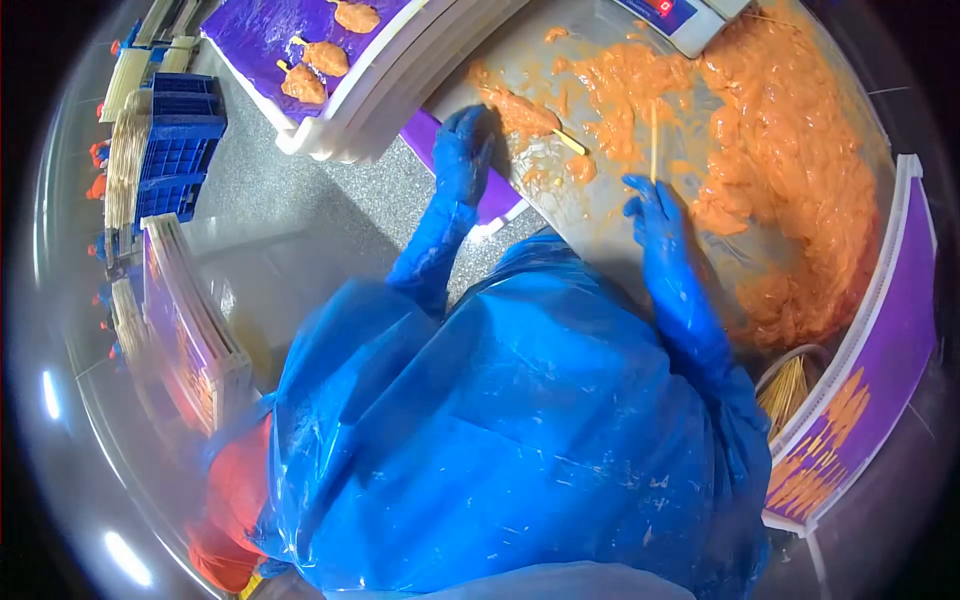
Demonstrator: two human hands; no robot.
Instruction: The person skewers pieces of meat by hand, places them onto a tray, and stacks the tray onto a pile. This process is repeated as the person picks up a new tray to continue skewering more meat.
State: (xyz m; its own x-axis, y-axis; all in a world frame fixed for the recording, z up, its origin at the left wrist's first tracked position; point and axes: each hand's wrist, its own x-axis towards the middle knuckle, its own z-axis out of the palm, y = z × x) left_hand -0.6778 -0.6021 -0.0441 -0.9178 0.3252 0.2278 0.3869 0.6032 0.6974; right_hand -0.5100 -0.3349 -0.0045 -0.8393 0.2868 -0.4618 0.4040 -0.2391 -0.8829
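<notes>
My right hand (655, 215) pinching one stick (654, 140), left hand (462, 155) half-curled at the table (590, 215)'s left edge, hold unclear, one meat skewer (522, 114) beside it, three on a purple tray (258, 45)

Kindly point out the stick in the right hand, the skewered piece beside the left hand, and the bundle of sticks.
Stick (654, 138): head view, middle of its shaft.
Skewered piece (525, 114): head view, its orange mass.
Bundle of sticks (785, 394): head view, its visible middle.
</notes>
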